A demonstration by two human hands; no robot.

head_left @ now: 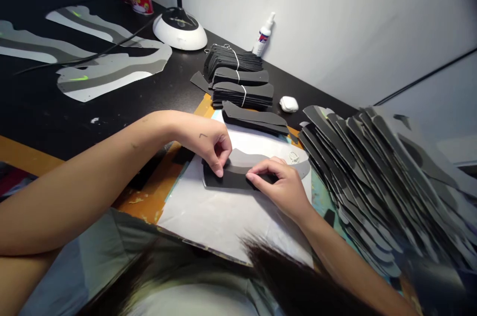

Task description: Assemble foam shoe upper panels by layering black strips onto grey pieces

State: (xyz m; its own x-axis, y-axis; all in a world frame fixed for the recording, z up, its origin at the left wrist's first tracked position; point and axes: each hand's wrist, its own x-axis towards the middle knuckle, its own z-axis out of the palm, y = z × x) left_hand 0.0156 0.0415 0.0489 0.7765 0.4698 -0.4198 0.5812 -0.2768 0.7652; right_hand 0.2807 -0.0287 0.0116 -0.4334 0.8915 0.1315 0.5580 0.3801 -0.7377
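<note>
A black strip (234,180) lies along the lower edge of a grey curved piece (244,159), both on a white sheet (223,211). My left hand (214,149) has its thumb and forefinger pinched at the strip's left part. My right hand (279,182) presses thumb against fingertips at the strip's middle, with the palm over the right end of the piece. The strip's right end is hidden beneath that hand.
Banded stacks of black pieces (242,93) and a loose pile (255,119) stand beyond the sheet. Many layered grey pieces (346,157) fan out at right. A white lamp base (180,33), spray bottle (264,35), small white case (288,104) and grey panels (112,75) are farther back.
</note>
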